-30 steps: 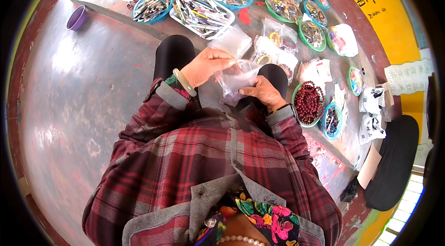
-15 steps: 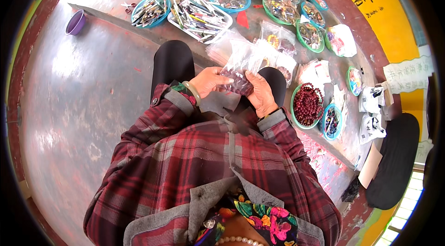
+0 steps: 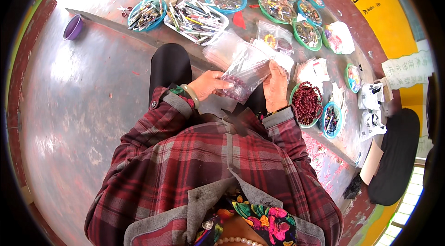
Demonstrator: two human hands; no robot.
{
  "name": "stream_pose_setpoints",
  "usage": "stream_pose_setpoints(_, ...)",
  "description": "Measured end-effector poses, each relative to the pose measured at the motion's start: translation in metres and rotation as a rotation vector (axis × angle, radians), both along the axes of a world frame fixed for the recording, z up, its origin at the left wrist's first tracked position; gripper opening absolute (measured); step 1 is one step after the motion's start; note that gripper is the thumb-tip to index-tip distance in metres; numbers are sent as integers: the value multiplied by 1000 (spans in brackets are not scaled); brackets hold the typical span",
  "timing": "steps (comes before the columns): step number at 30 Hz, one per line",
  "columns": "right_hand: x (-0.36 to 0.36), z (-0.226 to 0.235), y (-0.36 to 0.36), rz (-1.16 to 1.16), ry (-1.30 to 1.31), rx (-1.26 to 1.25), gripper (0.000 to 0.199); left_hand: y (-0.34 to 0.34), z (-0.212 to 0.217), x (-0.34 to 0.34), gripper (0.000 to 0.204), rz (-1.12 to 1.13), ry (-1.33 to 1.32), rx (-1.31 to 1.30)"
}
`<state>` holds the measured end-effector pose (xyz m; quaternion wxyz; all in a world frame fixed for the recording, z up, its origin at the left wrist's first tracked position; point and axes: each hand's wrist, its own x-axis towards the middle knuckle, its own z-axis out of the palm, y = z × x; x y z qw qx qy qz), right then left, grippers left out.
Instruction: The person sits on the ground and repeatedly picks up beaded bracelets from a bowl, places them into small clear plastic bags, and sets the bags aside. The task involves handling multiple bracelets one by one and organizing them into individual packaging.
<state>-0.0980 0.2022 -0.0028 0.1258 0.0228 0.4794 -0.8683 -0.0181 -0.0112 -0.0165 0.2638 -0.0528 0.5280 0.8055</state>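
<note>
Head view: my left hand (image 3: 211, 85) and right hand (image 3: 275, 87) both pinch a clear bag (image 3: 246, 72) with dark beads inside, above my lap. Looks light, floppy, slippery; I'd hold it by the edges.

Your sleeves (image 3: 153, 135) were red-and-grey plaid, your bangle (image 3: 191, 95) pale green. The clear bag (image 3: 248, 72) you held showed dark purple beads. The bead heap (image 3: 307, 102) was deep red in a green-rimmed tray; the small bowl (image 3: 73, 27) was purple, the wall panel (image 3: 371, 9) yellow.
</note>
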Motion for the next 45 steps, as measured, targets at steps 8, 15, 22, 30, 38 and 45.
stream_pose_setpoints(8,-2,10,4,-37,-45,-111,21,-2,-5,1,26,29,23,30)
stream_pose_setpoints(15,-7,42,17,105,443,444,30,2,-10,-1,26,90,312,-157)
stream_pose_setpoints(22,2,55,8,103,789,922,27,3,0,1,26,58,450,-357)
stream_pose_setpoints(30,5,58,-1,250,741,919,19,5,-12,2,27,-2,479,-487)
stream_pose_setpoints(38,-3,52,-8,107,380,363,23,0,1,1,24,4,317,-289)
stream_pose_setpoints(45,4,33,2,30,30,234,43,-4,7,1,28,236,38,345)
